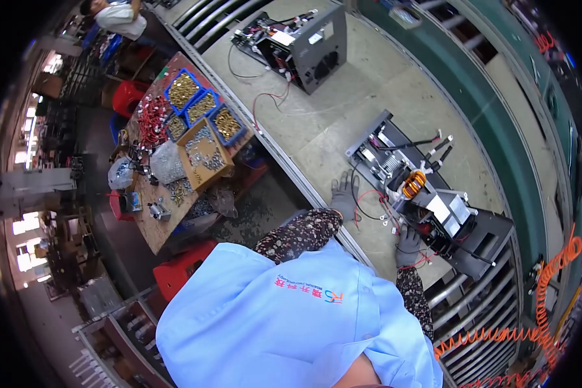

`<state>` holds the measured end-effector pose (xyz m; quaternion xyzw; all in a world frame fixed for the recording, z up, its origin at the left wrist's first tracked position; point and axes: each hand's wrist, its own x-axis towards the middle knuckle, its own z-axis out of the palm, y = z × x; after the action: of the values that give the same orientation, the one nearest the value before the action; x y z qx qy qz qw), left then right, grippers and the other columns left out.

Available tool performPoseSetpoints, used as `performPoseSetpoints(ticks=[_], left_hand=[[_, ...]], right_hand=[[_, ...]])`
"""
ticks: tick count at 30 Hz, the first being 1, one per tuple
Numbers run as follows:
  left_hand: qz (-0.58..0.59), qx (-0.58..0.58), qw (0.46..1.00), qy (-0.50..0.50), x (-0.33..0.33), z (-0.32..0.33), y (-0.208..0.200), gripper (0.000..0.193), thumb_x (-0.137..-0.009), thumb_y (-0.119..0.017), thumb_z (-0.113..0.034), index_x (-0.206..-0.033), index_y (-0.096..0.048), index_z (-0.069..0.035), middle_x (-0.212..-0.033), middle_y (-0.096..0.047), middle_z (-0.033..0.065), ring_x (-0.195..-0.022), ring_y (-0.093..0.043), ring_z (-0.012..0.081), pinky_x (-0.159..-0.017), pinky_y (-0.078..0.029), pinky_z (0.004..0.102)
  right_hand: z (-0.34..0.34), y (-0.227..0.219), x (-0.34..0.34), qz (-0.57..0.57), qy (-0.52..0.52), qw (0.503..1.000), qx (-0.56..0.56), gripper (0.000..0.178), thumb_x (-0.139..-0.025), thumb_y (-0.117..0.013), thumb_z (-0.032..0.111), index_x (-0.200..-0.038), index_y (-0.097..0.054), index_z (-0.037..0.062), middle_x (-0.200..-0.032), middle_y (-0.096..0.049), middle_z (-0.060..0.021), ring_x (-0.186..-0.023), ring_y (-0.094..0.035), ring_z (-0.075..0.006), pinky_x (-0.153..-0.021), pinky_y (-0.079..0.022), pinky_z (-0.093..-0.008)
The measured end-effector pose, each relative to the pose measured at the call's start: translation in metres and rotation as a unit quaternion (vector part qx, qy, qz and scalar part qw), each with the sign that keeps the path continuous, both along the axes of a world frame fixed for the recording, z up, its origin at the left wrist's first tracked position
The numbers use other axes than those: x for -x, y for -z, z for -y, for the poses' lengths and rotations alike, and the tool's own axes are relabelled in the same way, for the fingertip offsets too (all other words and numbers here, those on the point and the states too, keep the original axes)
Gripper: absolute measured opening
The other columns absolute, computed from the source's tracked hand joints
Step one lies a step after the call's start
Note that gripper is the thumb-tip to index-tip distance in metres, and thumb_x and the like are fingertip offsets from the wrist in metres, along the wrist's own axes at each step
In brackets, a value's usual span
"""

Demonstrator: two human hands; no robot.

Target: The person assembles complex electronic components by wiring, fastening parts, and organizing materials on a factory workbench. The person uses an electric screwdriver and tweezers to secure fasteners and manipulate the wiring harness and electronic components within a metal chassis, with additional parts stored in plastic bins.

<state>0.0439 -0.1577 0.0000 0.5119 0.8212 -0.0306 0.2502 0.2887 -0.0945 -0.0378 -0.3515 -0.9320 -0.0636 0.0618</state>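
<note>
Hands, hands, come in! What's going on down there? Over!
Left hand open, palm-down over the tabletop. Right hand beside the metal unit, grip unclear. Orange coil exposed. Loose wires between the hands.

We have an open dark-grey electronic unit lying to the right of our left fingers and just beyond our right fingers; its orange coil sits exposed, black cables protrude, and red wires trail between both sets of fingers.

The pale worktop is softly lit, while windows at far left are blown out. Straight edges are bent; corners are blackened.
</note>
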Motion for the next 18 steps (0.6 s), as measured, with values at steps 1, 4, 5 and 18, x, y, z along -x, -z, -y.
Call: performPoseSetpoints(ticks=[1,4,5,18], left_hand=[[0.006,-0.007,1.000,0.009,0.001,0.000,-0.004,0.118,-0.047,-0.072,-0.047,-0.130,-0.003,0.001,-0.135,0.002,0.0245,-0.126,0.002,0.0385,-0.097,-0.005,0.0543],[-0.020,-0.022,0.999,0.026,0.007,0.000,-0.013,0.117,-0.048,-0.072,-0.045,-0.131,-0.004,0.001,-0.136,0.002,0.0239,-0.126,0.001,0.0378,-0.097,-0.006,0.0549],[-0.039,-0.023,0.998,0.044,0.005,0.000,-0.011,0.117,-0.048,-0.072,-0.045,-0.131,-0.005,0.001,-0.136,0.001,0.0237,-0.126,0.001,0.0375,-0.097,-0.007,0.0553],[-0.283,-0.043,0.954,0.085,0.021,-0.055,-0.034,0.116,-0.044,-0.068,-0.062,-0.129,-0.019,-0.001,-0.132,-0.021,0.0182,-0.123,-0.019,0.0330,-0.099,-0.019,0.0470]], right_hand=[[0.001,0.000,0.000,-0.007,-0.001,1.000,-0.011,0.035,-0.070,-0.046,0.011,-0.105,-0.042,0.0082,-0.093,-0.045,-0.0101,-0.082,-0.047,-0.0257,-0.071,-0.040,-0.0356],[0.006,0.008,0.001,0.001,0.007,1.000,-0.026,0.030,-0.072,-0.045,0.012,-0.103,-0.043,0.0087,-0.094,-0.046,-0.0106,-0.083,-0.047,-0.0262,-0.071,-0.040,-0.0361],[0.006,0.006,0.002,0.005,0.017,1.000,0.014,0.028,-0.073,-0.045,0.012,-0.101,-0.044,0.0087,-0.093,-0.047,-0.0118,-0.083,-0.048,-0.0257,-0.071,-0.041,-0.0368],[0.001,0.027,-0.027,-0.325,0.067,0.917,0.219,0.045,-0.069,-0.059,0.022,-0.109,-0.048,0.0046,-0.108,-0.049,-0.0159,-0.102,-0.045,-0.0299,-0.089,-0.035,-0.0374]])
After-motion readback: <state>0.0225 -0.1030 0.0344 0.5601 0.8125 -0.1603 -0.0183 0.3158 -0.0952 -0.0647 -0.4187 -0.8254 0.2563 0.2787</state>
